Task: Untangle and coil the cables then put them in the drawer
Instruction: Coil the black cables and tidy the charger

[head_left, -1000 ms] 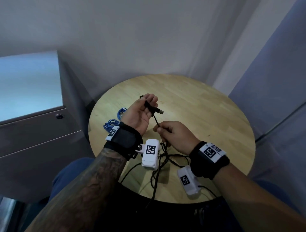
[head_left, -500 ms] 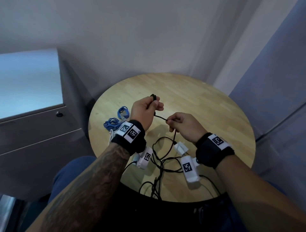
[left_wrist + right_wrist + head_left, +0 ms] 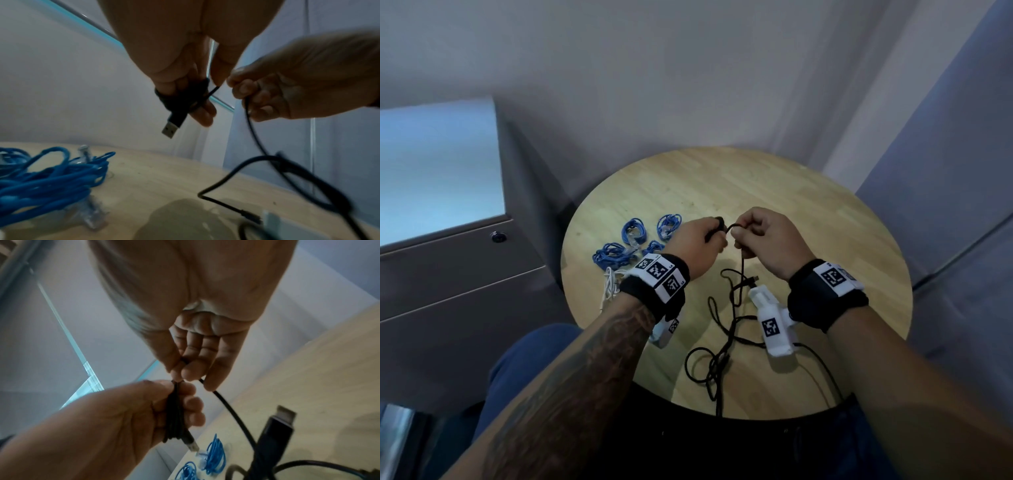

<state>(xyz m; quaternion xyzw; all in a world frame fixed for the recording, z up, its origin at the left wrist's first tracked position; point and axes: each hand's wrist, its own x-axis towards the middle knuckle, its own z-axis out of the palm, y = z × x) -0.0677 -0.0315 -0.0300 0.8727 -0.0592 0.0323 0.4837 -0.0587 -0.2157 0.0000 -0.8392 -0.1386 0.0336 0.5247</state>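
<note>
Black cable (image 3: 734, 310) is being wound above the round wooden table (image 3: 825, 219): a small coil is gripped in the left hand (image 3: 697, 245), likely as an anchor, while the right hand (image 3: 763, 240) pinches the loose strand. Blue coiled cables (image 3: 633, 240) lie left of it, near a grey drawer cabinet (image 3: 458, 274).

You sit in what looks like an office: a grey filing cabinet (image 3: 458, 274) with a keyed drawer lock (image 3: 498, 236), a round wooden table (image 3: 808, 212), plain partition walls (image 3: 945, 171).
</note>
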